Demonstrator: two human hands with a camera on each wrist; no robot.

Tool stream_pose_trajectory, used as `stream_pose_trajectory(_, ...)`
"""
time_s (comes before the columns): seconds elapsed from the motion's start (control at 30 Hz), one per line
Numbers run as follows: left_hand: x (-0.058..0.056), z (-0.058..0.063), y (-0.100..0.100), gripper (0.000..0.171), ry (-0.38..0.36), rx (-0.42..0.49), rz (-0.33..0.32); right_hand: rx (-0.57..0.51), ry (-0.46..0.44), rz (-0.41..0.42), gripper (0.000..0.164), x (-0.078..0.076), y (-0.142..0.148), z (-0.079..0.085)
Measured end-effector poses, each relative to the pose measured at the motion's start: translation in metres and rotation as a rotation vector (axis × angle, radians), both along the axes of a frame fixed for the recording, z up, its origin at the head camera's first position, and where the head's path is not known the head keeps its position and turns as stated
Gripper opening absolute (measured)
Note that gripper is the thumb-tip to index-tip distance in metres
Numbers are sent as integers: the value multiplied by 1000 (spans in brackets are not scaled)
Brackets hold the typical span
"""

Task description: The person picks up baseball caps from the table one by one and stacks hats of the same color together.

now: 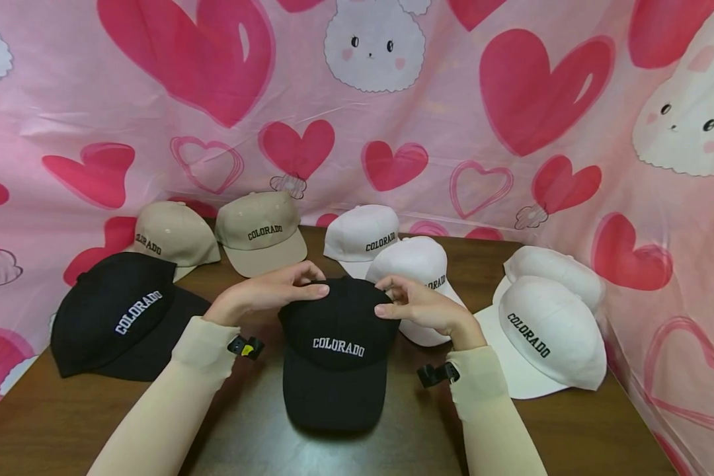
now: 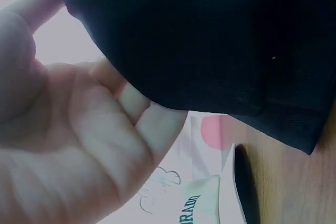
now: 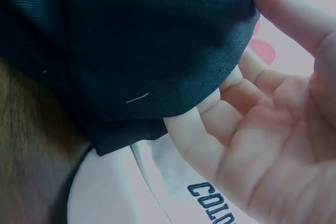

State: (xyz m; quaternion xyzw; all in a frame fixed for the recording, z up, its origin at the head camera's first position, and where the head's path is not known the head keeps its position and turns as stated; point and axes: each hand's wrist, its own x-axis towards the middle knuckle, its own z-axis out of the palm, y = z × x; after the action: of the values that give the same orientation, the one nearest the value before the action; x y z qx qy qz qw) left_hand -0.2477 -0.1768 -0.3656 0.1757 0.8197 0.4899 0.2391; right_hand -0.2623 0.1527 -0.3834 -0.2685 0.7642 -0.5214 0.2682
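A black baseball cap with white COLORADO lettering is at the centre of the table, its brim toward me. My left hand holds the upper left of its crown, thumb in front and fingers behind. On the other side my right hand grips the crown the same way. The left wrist view shows the crown's dark side between thumb and fingers. A small pale thread lies on the cap in the right wrist view. Most fingertips are hidden behind the crown.
Another black cap lies at the left, before two beige caps. White caps stand close behind my right hand and at the right. A pink heart-patterned cloth hangs behind the brown table.
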Motion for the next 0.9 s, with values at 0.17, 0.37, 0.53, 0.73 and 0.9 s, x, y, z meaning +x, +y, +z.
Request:
stream_pose_trajectory(0.17,-2,-3,1,36,48,-15,18,20,37,-57,38,0,0,-1)
stream_pose_trajectory(0.37,-3,-8,3,34,103,-11,48,59,71,-107,41,0,0,-1)
stream_pose_trajectory(0.53,-4,-10,8,29,196,0,55,84,95,-130,44,0,1,0)
stream_pose_trajectory(0.73,-6,-13,10,25,250,28,33,115,129,-164,47,0,1,1)
stream_pose_trajectory(0.9,-6,-14,11,26,253,18,42,111,148,-180,48,-1,1,0)
